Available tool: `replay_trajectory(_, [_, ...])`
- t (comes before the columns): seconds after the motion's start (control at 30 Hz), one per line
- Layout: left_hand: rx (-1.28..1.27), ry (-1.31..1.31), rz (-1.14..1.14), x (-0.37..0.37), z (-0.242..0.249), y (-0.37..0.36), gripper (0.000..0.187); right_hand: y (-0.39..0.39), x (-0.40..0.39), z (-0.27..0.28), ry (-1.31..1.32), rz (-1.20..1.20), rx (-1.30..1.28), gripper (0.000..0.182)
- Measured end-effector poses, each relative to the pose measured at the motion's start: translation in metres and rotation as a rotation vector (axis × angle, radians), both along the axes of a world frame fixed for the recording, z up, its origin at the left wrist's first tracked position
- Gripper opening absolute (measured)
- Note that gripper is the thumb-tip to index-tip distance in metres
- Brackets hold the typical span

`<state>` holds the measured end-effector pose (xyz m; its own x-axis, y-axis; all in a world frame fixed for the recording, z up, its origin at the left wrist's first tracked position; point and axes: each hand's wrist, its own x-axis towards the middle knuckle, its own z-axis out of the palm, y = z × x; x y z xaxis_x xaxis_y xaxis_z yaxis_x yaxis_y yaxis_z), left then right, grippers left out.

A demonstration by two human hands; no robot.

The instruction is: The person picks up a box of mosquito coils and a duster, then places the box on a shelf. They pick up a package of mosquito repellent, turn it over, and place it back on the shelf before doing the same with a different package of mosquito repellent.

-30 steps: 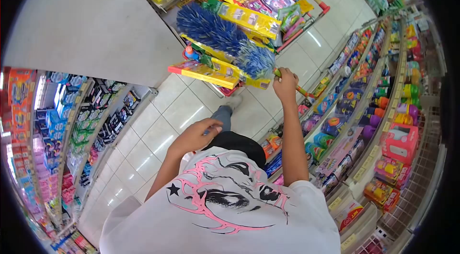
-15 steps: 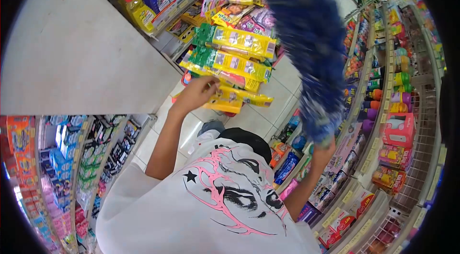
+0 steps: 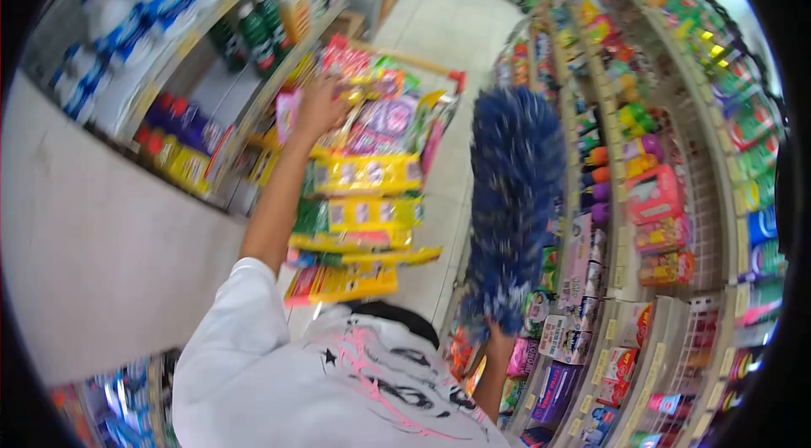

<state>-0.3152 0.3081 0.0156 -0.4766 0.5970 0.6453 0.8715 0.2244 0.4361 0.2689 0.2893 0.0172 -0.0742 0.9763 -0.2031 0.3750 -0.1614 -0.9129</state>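
A narrow shop aisle of pale floor tiles [image 3: 448, 26] runs ahead, open only in a strip down its middle. A shopping trolley [image 3: 372, 186] heaped with yellow packets fills the left half of the aisle, its front corner near the left shelves [image 3: 203, 85], which are packed with bottles to the shelf edge. The left hand [image 3: 317, 106] rests on the top of the heap. The right hand [image 3: 500, 336] holds a blue feather duster [image 3: 511, 195] upright, blocking the gap between the trolley and the right shelves [image 3: 650, 195], which are crowded to their front edges.
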Motion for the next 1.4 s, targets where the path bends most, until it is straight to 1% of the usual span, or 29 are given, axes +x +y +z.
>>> replay_trajectory(0.07, [-0.071,0.131,0.046,-0.027,-0.006,0.012,0.037,-0.001,0.094,-0.096,-0.405,0.303,0.451,0.045])
replay_trajectory(0.1, [-0.111,0.163,0.066,-0.036,-0.011,0.015,0.035,-0.007,0.087,-0.078,-0.407,0.269,0.465,0.045])
replay_trajectory(0.17, [-0.307,0.183,0.043,-0.042,-0.014,0.014,0.026,-0.04,0.061,-0.012,0.022,-0.035,0.105,0.047])
replay_trajectory(0.3, [-0.238,0.208,-0.023,-0.037,-0.017,0.014,0.017,-0.062,0.03,-0.009,0.04,-0.186,0.102,0.051])
replay_trajectory(0.37, [-0.233,0.226,-0.001,-0.023,0.013,0.004,0.013,-0.075,0.022,-0.011,-0.064,-0.302,0.1,0.054])
replay_trajectory(0.4, [-0.136,0.242,-0.058,-0.016,0.031,-0.001,0.013,-0.078,0.028,-0.033,0.448,-0.495,0.026,0.056])
replay_trajectory(0.43, [-0.139,0.244,-0.075,-0.006,0.048,-0.005,0.013,-0.084,0.026,-0.032,0.447,-0.512,0.024,0.056])
replay_trajectory(0.5, [0.032,-0.11,-0.11,0.017,0.076,-0.015,0.013,-0.087,0.009,-0.014,0.575,-0.516,0.003,0.056])
replay_trajectory(0.53, [0.045,-0.303,-0.098,0.027,0.083,-0.021,0.016,-0.091,-0.002,-0.001,0.688,-0.528,0.048,0.052])
replay_trajectory(0.57, [0.031,-0.301,-0.109,0.038,0.079,-0.025,0.016,-0.095,0.001,-0.007,0.688,-0.545,0.04,0.052])
replay_trajectory(0.63, [0.178,-0.646,-0.25,0.071,0.067,-0.036,0.025,-0.098,0.026,-0.028,0.65,-0.642,0.025,0.052])
replay_trajectory(0.7, [0.324,-1.243,-0.346,0.141,0.064,-0.055,0.043,-0.109,0.053,-0.033,0.167,-0.293,0.28,0.053])
replay_trajectory(0.73, [0.298,-1.54,-0.481,0.164,0.047,-0.062,0.051,-0.111,0.076,-0.046,0.165,-0.3,0.276,0.053])
replay_trajectory(0.77, [0.264,-1.837,-0.618,0.187,0.025,-0.068,0.059,-0.113,0.104,-0.069,-0.117,-0.196,0.3,0.053])
replay_trajectory(0.8, [0.225,-2.002,-0.746,0.216,0.014,-0.075,0.06,-0.12,0.121,-0.081,-0.4,-0.088,0.32,0.054])
replay_trajectory(0.83, [0.181,-2.165,-0.88,0.246,0.008,-0.083,0.062,-0.13,0.11,-0.062,-0.406,-0.096,0.321,0.054])
replay_trajectory(0.9, [0.154,-2.312,-1.003,0.295,0.016,-0.105,0.062,-0.146,0.059,0.007,0.349,-0.493,0.158,0.052])
replay_trajectory(0.93, [0.138,-2.316,-1.014,0.312,0.016,-0.113,0.062,-0.158,0.061,0.004,0.309,-0.507,0.239,0.049])
replay_trajectory(0.97, [0.099,-2.214,-1.066,0.326,0.016,-0.122,0.064,-0.17,0.058,0.014,0.308,-0.526,0.242,0.049])
replay_trajectory(1.0, [0.057,-2.109,-1.118,0.335,0.015,-0.131,0.066,-0.183,0.054,0.028,0.309,-0.475,0.235,0.049])
replay_trajectory(1.03, [0.026,-2.109,-1.13,0.341,0.014,-0.141,0.066,-0.197,0.054,0.036,0.31,-0.428,0.226,0.049])
replay_trajectory(1.1, [0.068,-2.564,-1.303,0.354,0.011,-0.155,0.073,-0.227,0.075,0.029,0.255,-0.401,0.173,0.05])
replay_trajectory(1.17, [-0.057,-2.55,-1.341,0.367,0.01,-0.165,0.079,-0.261,0.093,0.018,0.131,-0.384,0.21,0.051])
replay_trajectory(1.2, [-0.087,-2.543,-1.376,0.374,0.005,-0.17,0.078,-0.281,0.116,-0.009,0.014,-0.39,0.25,0.053])
replay_trajectory(1.23, [-0.129,-2.548,-1.39,0.38,0.001,-0.18,0.077,-0.309,0.13,-0.033,-0.098,-0.583,0.169,0.058])
replay_trajectory(1.3, [-0.237,-2.589,-1.359,0.392,0.003,-0.197,0.074,-0.353,0.156,-0.055,-0.361,-0.489,0.303,0.054])
replay_trajectory(1.33, [-0.235,-2.644,-1.175,0.398,-0.004,-0.201,0.069,-0.366,0.151,-0.039,-0.357,-0.529,0.275,0.054])
replay_trajectory(1.37, [-0.231,-2.678,-0.995,0.403,-0.014,-0.207,0.065,-0.377,0.145,-0.003,-0.327,-0.328,0.353,0.051])
replay_trajectory(1.4, [-0.172,-1.818,-1.317,0.41,-0.035,-0.225,0.061,-0.386,0.138,0.029,-0.293,-0.128,0.432,0.048])
